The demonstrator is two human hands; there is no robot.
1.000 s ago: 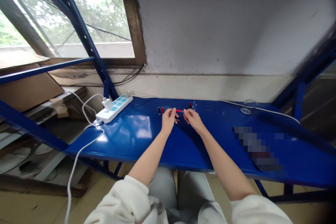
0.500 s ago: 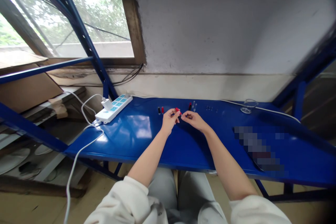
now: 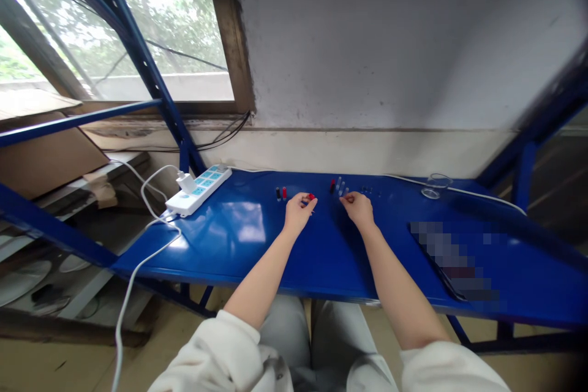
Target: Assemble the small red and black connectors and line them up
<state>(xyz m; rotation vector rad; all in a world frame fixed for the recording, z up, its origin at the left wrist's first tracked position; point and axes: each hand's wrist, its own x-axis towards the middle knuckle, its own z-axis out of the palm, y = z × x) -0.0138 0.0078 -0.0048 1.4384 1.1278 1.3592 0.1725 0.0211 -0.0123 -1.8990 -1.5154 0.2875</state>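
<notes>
My left hand point(image 3: 299, 213) is closed, with a small red cylindrical piece point(image 3: 311, 196) pinched between thumb and fingers. My right hand point(image 3: 360, 209) is apart from it, to the right, its fingertips pinched together low over the table beside several small clear tubes point(image 3: 339, 183). What those fingertips hold, if anything, is too small to make out. A red-and-black cylinder point(image 3: 332, 185) stands just left of the clear tubes. Left of my left hand, a small black cylinder point(image 3: 278, 194) and a red one point(image 3: 284, 193) stand side by side.
Tiny clear pieces point(image 3: 365, 190) lie behind my right hand. On the blue table point(image 3: 220, 257) are a white power strip point(image 3: 199, 190) with a plug and cable at left, a clear round item point(image 3: 430, 193) at back right, and a dark flat object point(image 3: 452, 263), partly pixelated, at right.
My right hand has moved right, away from my left hand, to beside the clear tubes. My left hand stays nearly in place, still holding the red piece.
</notes>
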